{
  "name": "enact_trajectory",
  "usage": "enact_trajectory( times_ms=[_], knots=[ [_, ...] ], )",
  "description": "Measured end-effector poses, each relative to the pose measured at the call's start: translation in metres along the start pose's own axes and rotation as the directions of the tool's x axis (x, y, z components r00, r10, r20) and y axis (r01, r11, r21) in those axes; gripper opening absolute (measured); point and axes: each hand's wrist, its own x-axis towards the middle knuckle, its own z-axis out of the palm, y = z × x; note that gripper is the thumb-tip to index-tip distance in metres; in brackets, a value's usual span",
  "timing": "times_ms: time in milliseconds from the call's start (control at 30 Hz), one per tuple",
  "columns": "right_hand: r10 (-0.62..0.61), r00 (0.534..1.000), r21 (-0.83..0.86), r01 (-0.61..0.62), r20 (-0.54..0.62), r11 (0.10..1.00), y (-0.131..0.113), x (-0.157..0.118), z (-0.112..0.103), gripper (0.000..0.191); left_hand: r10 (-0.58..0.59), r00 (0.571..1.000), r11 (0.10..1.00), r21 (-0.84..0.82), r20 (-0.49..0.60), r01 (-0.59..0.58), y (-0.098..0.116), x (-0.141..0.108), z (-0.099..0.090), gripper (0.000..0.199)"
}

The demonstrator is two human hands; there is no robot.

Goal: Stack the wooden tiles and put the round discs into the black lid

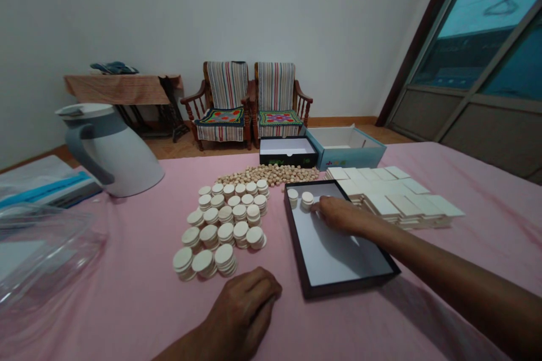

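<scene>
My right hand (pixel 339 215) reaches into a shallow black-rimmed box lid (pixel 351 279) with a pale inside. Its bent fingertips are at the right side of a small stack of round wooden discs (pixel 307 198); the thumb is mostly hidden. Just left of that stack, against the lid's wall, stands another stack of discs (pixel 292 196). My left hand (pixel 248 307) rests on the pink cloth with its fingers curled in, and nothing shows in it. Beyond it, several stacks of the same pale discs (pixel 226 231) stand in uneven rows.
Small wooden cubes (pixel 271 174) lie heaped behind the discs. Square wooden tiles (pixel 389 203) are stacked right of the lid. Behind stand a black box (pixel 288 159) and a light-blue box (pixel 351 158). At left are a white jug (pixel 114 152) and a clear plastic tray (pixel 46 254).
</scene>
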Motion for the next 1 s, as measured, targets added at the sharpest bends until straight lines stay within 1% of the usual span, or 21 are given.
enact_trajectory(
  times_ms=[100,300,533,667,800,1000],
  knots=[
    [0.002,1.0,0.018,-0.002,-0.002,1.0,-0.002,0.006,-0.003,0.041,0.016,1.0,1.0,-0.003,-0.014,-0.016,0.0,0.001,0.0,0.021],
    [0.005,1.0,0.062,-0.006,0.017,0.998,-0.005,0.016,-0.011,0.04,0.021,1.0,1.0,0.003,-0.015,-0.021,0.001,0.001,-0.001,0.022],
    [0.008,1.0,0.108,-0.005,-0.02,0.994,-0.001,0.01,-0.014,0.034,0.015,1.0,1.0,-0.017,-0.002,-0.015,-0.002,0.0,0.0,0.022],
    [-0.007,0.998,0.145,0.016,-0.063,0.989,-0.001,0.009,-0.015,0.04,0.002,1.0,1.0,-0.015,0.011,-0.001,-0.002,0.0,0.0,0.023],
    [-0.004,0.999,0.157,0.012,-0.053,0.988,-0.001,0.013,-0.016,0.039,0.004,1.0,1.0,-0.011,-0.003,-0.004,0.0,0.001,-0.002,0.023],
    [-0.03,0.999,0.157,0.035,-0.034,0.987,-0.001,0.013,-0.017,0.034,0.01,1.0,1.0,-0.017,-0.012,-0.01,0.0,0.003,-0.002,0.022]
  ],
)
